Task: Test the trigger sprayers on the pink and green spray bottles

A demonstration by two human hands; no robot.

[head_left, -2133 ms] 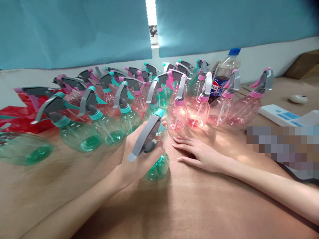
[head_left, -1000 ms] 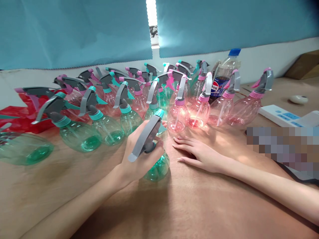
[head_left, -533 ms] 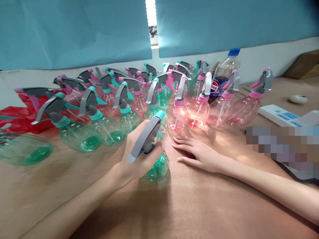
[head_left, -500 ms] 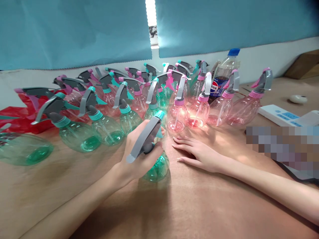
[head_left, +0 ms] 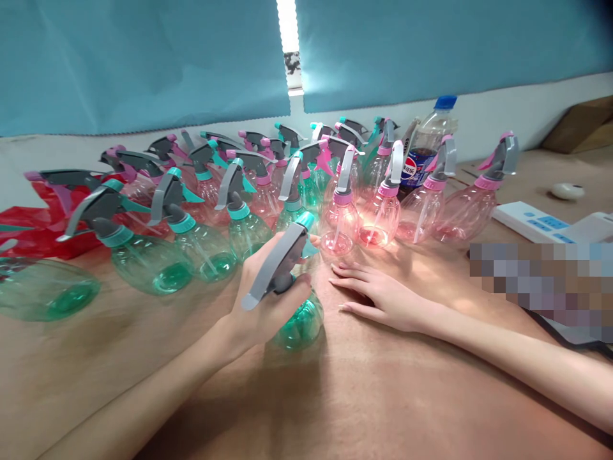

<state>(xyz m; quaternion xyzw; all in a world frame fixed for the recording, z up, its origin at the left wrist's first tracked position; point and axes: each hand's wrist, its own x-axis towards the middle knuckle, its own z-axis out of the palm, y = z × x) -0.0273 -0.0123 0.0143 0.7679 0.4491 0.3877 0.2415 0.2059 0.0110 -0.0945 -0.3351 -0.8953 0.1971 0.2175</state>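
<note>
My left hand (head_left: pixel 268 297) is wrapped round the neck of a green spray bottle (head_left: pixel 301 324) with a grey and teal spray head, near the middle of the table. Flat on the table to its right lies my right hand (head_left: pixel 376 295), fingers spread and holding nothing. Just beyond that hand are pink spray bottles (head_left: pixel 379 220), standing in a row. More green spray bottles (head_left: pixel 204 252) are lined up to the left of the held one, with further green and pink ones behind them.
Red plastic (head_left: pixel 41 220) lies at the left behind the bottles. A cola bottle (head_left: pixel 431 144) with a blue cap stands at the back right. Farther right are a white device (head_left: pixel 531 220), a white mouse-like object (head_left: pixel 567 191), a brown box (head_left: pixel 582 124) and a pixelated object (head_left: pixel 546 284).
The view has shifted very slightly. Both hands keep their poses, and the left still grips the green spray bottle.
</note>
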